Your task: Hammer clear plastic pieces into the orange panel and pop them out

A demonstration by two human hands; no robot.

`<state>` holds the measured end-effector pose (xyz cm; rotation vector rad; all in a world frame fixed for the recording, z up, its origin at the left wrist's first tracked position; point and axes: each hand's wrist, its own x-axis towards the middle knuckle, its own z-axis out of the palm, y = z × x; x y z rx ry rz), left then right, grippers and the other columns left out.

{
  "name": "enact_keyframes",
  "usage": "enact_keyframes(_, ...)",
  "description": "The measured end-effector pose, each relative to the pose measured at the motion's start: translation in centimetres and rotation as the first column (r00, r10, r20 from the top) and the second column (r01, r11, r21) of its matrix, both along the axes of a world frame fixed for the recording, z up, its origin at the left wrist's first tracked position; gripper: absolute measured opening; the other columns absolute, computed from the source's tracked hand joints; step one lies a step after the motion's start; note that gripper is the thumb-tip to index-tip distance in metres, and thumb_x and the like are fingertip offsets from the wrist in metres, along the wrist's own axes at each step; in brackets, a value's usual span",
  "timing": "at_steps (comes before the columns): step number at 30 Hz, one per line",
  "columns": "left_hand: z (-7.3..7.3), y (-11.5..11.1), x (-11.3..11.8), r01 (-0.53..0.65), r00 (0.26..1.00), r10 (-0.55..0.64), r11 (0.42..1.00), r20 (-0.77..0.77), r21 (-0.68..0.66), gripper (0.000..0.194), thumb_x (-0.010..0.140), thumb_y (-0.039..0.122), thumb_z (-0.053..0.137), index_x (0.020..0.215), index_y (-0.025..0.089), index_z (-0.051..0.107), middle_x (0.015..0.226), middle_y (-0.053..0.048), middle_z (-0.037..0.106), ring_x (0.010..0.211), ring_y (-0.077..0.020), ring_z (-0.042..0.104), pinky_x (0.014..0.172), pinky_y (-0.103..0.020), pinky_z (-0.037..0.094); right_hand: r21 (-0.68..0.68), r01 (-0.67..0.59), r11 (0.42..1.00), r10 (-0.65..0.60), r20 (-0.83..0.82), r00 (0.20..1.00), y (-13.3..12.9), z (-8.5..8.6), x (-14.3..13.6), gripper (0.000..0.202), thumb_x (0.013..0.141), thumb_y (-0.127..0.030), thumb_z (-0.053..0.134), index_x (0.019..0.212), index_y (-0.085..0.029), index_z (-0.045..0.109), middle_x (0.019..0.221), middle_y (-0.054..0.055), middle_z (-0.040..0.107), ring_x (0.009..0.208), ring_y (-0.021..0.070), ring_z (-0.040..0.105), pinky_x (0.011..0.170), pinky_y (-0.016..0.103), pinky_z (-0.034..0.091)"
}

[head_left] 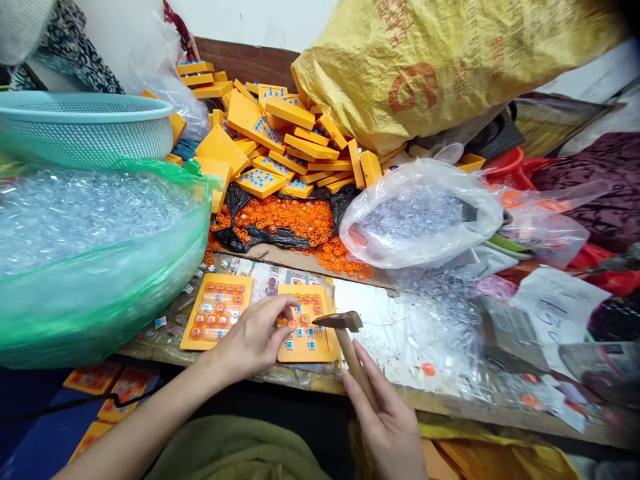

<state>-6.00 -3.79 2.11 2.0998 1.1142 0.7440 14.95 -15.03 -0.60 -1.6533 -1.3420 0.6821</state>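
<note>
My left hand (257,333) is over the left edge of an orange panel (295,353), thumb and index finger pinched around a small orange cap (292,324). That panel carries round orange caps in its upper part and bare blue-and-white pieces lower down. In my right hand (383,413) is a small hammer (356,360), gripped by its wooden handle, its metal head over the panel's right side. A second orange panel (193,337), fitted with round caps and clear long covers, lies to the left, beside my left wrist.
Behind the panels are a pile of orange blocks (220,150) and loose orange caps (285,217). A green bag (185,267) of clear pieces stands left under a blue basket (90,137); a white bag (420,253) sits right. A yellow sack (360,87) leans behind.
</note>
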Motion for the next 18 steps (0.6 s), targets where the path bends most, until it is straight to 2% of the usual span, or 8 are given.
enact_keyframes(3,-1.0,-1.8,-0.1,0.004,1.0,-0.005,0.999,-0.022,-0.04,0.036,0.084,0.011,0.051,0.119,0.018,0.049,0.095,-0.007,0.066,0.089,-0.0192,0.063,0.081,-0.033,0.052,0.092,-0.144,0.985,0.132,0.129,0.983,0.0,0.8,-0.5,0.04,0.087,-0.021,0.058,0.127,-0.023,0.06,0.124,0.005,0.064,0.11,0.023,0.064,0.094,0.033,0.053)
enact_keyframes(6,-1.8,-1.8,0.1,-0.005,0.999,0.003,1.0,-0.04,-0.029,0.038,0.082,0.009,0.05,0.12,0.018,0.048,0.096,-0.008,0.065,0.088,-0.0205,0.063,0.08,-0.034,0.053,0.188,-0.217,0.958,0.171,0.232,0.958,0.1,1.4,-1.0,0.047,0.088,-0.014,0.055,0.134,-0.025,0.053,0.123,0.006,0.065,0.106,0.0212,0.066,0.091,0.03,0.054)
enact_keyframes(8,-2.0,-1.6,0.3,-0.013,0.999,0.012,1.0,-0.04,-0.012,0.039,0.081,0.007,0.049,0.119,0.018,0.047,0.096,-0.008,0.065,0.088,-0.0211,0.063,0.08,-0.035,0.053,0.173,-0.278,0.945,0.221,0.289,0.932,0.0,1.5,-1.3,0.048,0.09,-0.013,0.051,0.136,-0.026,0.051,0.115,0.007,0.07,0.096,0.0186,0.07,0.084,0.026,0.056)
enact_keyframes(11,-2.3,-1.8,0.5,-0.041,0.999,0.041,0.999,-0.014,-0.011,0.038,0.081,0.006,0.048,0.117,0.018,0.047,0.095,-0.008,0.065,0.088,-0.0208,0.064,0.08,-0.035,0.054,0.062,-0.328,0.943,0.292,0.323,0.9,0.0,1.3,-1.6,0.046,0.092,-0.016,0.047,0.136,-0.028,0.05,0.099,0.006,0.073,0.08,0.0151,0.072,0.077,0.021,0.056)
enact_keyframes(15,-2.3,-2.1,0.2,-0.079,0.997,0.079,0.996,0.002,-0.046,0.039,0.081,0.008,0.05,0.119,0.019,0.048,0.095,-0.007,0.066,0.088,-0.0197,0.065,0.081,-0.033,0.053,-0.014,-0.257,0.966,0.254,0.202,0.946,0.2,1.0,-1.2,0.041,0.091,-0.023,0.051,0.131,-0.028,0.056,0.118,0.006,0.069,0.102,0.0196,0.068,0.088,0.027,0.054)
enact_keyframes(17,-1.8,-1.6,-0.1,-0.064,0.998,0.064,0.994,-0.001,-0.089,0.041,0.08,0.011,0.056,0.12,0.02,0.049,0.093,-0.005,0.067,0.085,-0.0184,0.065,0.078,-0.031,0.054,-0.006,-0.131,0.991,0.131,0.086,0.988,0.4,0.8,-0.7,0.038,0.088,-0.028,0.058,0.125,-0.025,0.062,0.123,0.006,0.065,0.109,0.0231,0.064,0.091,0.031,0.053)
enact_keyframes(18,-1.4,-1.0,-0.2,-0.058,0.998,0.058,0.993,-0.004,-0.103,0.041,0.078,0.014,0.06,0.118,0.02,0.051,0.092,-0.004,0.068,0.083,-0.0177,0.065,0.077,-0.03,0.054,-0.005,-0.034,0.999,0.034,0.022,0.999,0.5,0.7,-0.4,0.039,0.085,-0.031,0.062,0.123,-0.023,0.064,0.122,0.006,0.066,0.107,0.0243,0.065,0.088,0.032,0.055)
